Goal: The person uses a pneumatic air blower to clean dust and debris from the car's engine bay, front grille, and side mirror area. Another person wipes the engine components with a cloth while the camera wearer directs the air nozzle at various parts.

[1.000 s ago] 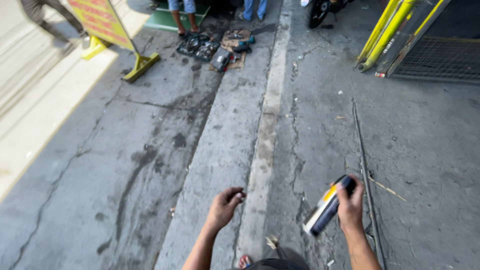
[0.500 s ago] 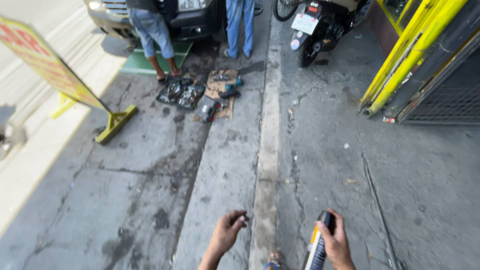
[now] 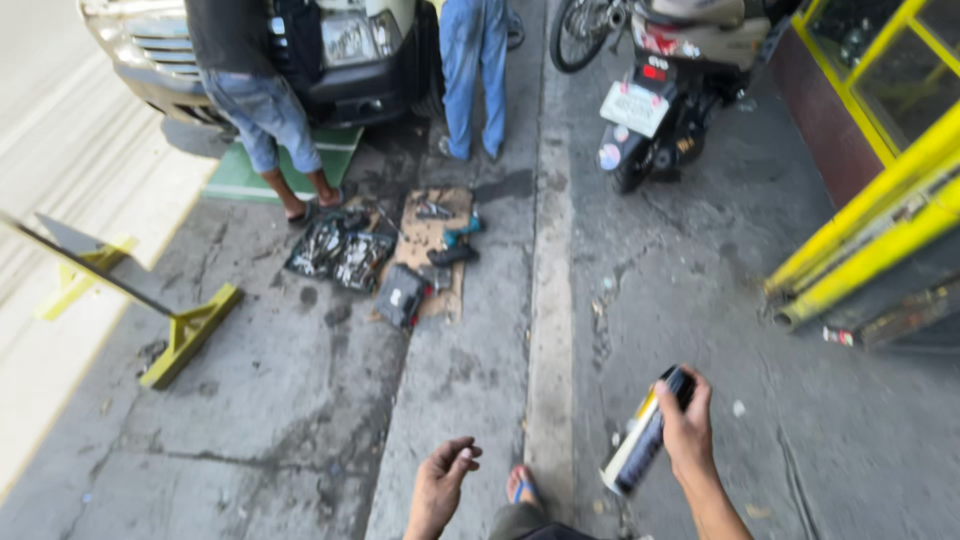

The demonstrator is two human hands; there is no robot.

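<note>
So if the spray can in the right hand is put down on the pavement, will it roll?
Probably: the spray can looks round and smooth, so on its side it may roll. Upright, being tall and slim, it might tip on the cracked pavement.

Two people (image 3: 255, 95) by car (image 3: 345, 60) cut off above waist by top edge. Scooter (image 3: 665, 80) cropped at top. Tools on cardboard (image 3: 440, 250) too small to tell. Spray can (image 3: 645, 435) blurred, top hidden under right hand (image 3: 688, 425) fingers.

Left hand (image 3: 442, 483) hangs loosely curled, empty; right hand (image 3: 688, 425) is clenched, arm extended forward.
</note>
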